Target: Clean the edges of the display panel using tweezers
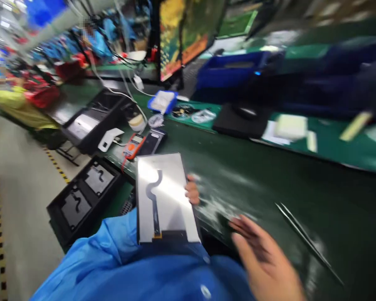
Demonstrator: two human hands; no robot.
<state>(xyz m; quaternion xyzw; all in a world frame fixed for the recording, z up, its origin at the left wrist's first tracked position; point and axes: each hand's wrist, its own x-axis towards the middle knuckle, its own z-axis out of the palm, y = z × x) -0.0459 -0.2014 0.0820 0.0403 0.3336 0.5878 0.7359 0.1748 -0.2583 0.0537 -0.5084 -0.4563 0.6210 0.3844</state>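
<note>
My left hand (192,190) grips a thin silver rectangular panel (166,196), with only its fingertips showing past the panel's right edge. The panel has a dark S-shaped strip running down its face and is tilted up towards me, with its lower end against my blue sleeve (119,251). My right hand (263,255) is blurred, open and empty, with its fingers spread above the green mat (269,184). A pair of steel tweezers (307,240) lies on the mat to the right of that hand.
Black foam trays (81,200) with S-shaped cut-outs sit left of the bench. An orange multimeter (133,146), a dark phone-like slab (152,142) and a blue bin (228,69) stand farther off. A dark-sleeved arm (341,83) crosses the upper right.
</note>
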